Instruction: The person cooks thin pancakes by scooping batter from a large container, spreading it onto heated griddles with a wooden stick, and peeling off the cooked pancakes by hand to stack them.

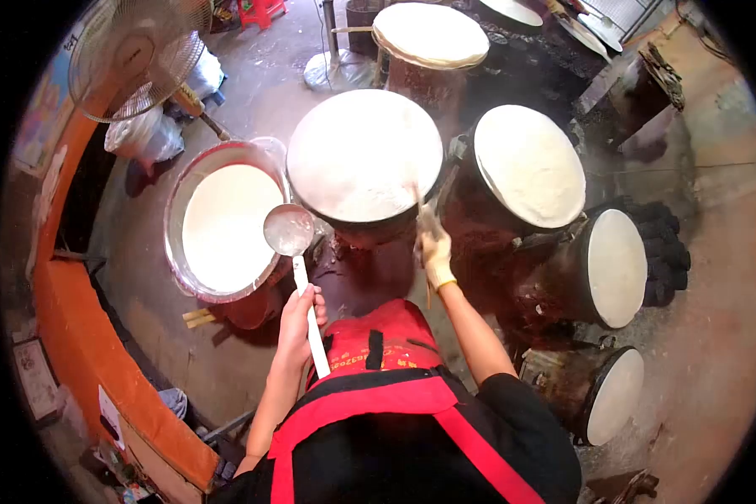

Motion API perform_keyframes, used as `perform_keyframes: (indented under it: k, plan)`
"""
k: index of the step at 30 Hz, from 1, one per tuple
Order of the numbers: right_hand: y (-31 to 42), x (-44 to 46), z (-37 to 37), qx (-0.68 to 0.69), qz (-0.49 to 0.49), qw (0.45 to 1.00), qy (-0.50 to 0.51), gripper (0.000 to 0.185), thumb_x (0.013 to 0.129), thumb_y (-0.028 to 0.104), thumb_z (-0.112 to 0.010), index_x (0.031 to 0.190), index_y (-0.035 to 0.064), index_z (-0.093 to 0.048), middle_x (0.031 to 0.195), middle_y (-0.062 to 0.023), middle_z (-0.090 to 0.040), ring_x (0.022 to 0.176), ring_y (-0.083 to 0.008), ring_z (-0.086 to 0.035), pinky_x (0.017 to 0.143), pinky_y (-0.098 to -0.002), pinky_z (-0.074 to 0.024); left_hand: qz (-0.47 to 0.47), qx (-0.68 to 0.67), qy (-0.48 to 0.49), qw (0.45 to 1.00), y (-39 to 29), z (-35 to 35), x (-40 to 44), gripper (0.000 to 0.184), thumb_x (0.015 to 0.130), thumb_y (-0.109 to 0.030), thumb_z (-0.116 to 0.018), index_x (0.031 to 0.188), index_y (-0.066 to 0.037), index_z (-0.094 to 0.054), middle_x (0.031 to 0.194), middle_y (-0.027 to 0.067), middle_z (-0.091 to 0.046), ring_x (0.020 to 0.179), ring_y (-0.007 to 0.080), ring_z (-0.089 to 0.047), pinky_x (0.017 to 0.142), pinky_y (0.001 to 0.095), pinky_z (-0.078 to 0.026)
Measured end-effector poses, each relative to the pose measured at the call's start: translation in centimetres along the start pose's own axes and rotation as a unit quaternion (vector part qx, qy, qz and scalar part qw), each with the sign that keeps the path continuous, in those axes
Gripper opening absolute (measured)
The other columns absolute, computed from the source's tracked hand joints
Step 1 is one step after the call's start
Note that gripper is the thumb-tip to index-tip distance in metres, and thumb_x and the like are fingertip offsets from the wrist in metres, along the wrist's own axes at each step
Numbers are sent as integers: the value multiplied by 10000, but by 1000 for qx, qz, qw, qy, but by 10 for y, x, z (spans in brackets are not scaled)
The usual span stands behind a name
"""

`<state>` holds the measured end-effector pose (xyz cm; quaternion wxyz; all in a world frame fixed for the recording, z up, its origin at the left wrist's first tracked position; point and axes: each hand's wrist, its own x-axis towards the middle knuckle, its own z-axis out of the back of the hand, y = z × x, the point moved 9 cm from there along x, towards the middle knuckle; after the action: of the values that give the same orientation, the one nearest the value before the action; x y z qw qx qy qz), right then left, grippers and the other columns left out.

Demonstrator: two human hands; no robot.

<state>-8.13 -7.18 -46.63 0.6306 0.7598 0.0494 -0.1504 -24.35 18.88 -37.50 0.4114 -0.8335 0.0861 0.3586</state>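
My left hand (298,323) is wrapped round the long white handle of a ladle (290,229). The ladle's round bowl, coated with pale liquid, hangs by the right rim of a big pot (176,252) of creamy white batter (231,231). My right hand (435,252), in a stained work glove, is closed round a thin wooden stick (419,198), blurred by motion. The stick's upper end is at the lower right edge of a round griddle (365,220) covered by a white, steaming batter sheet (365,155). The gloved fingers are partly smeared.
More round stoves with pale sheets on top stand behind and to the right, such as the right-hand one (529,166) and a low one (617,269). Dark coal briquettes (664,252) are stacked at right. A fan (139,59) stands at upper left, beside an orange counter (101,361).
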Motion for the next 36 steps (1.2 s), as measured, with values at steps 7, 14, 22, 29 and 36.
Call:
perform_keyframes:
  k: [7,14,22,29,36]
  plan:
    - [10,44,25,-29,5,1000,4,347,866,-18,-534,1211,14,-556,1053,-54,-618,898,-94,-557,785,-198,-447,58,48,87,993,-2,-19,7,102,929,-135,-505,889,-50,-465,726,0,-431,538,44,-372,391,159,-287]
    - [2,-31,27,-120,-28,985,121,362,874,111,-603,1228,49,-560,988,-13,-629,771,-42,-522,674,-182,-434,62,120,98,986,-17,-34,58,149,947,-176,-476,852,-63,-453,668,-25,-404,519,49,-367,406,170,-286]
    - [-51,-59,6,17,-79,996,47,388,847,24,-528,1234,51,-548,996,-14,-607,632,-46,-479,508,-194,-390,79,171,45,981,0,-86,130,102,880,-37,-441,819,-26,-360,647,42,-392,480,123,-398,385,241,-344]
    - [16,-84,-18,26,-59,994,85,394,846,157,-515,1238,118,-545,607,15,-471,399,-70,-354,347,-227,-264,202,-20,184,962,-59,-76,65,182,919,-79,-458,1048,49,-443,601,-9,-393,386,34,-298,272,138,-235]
    - [-26,-99,-11,-174,120,977,29,495,896,334,-564,1267,13,-498,1189,-141,-585,1040,-228,-578,899,-311,-441,315,-2,169,934,-79,-21,27,106,917,-60,-443,833,-37,-384,614,-16,-361,430,19,-294,299,143,-229]
